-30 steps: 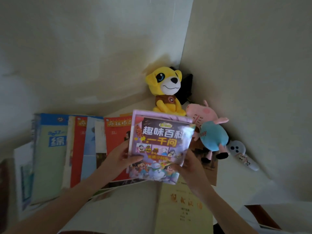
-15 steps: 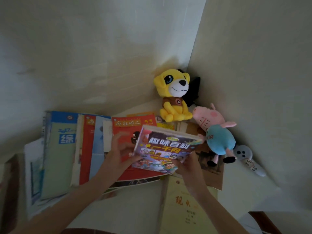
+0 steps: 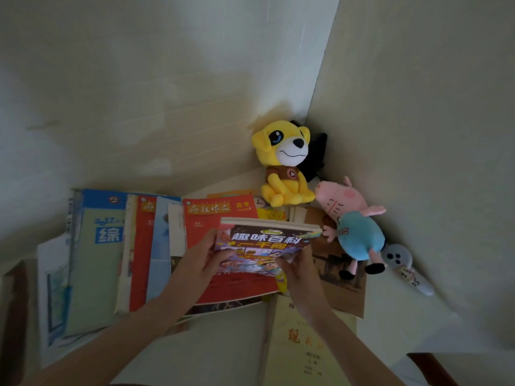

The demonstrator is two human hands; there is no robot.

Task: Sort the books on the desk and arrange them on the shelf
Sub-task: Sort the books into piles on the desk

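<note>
Purple book point(image 3: 267, 243): held tilted, top edge up, above the red book point(image 3: 214, 218) near the middle of the surface point(image 3: 395, 310).
Left grip point(image 3: 199, 263): grasping the purple book's left edge, thumb on the cover.
Right grip point(image 3: 299, 277): grasping its lower right corner.
Other books: a fanned row lying to the left; a yellow book point(image 3: 306, 344) nearest.
Corner: yellow dog plush point(image 3: 284, 162) sits upright, pig plush point(image 3: 354, 227) just beside it.
</note>
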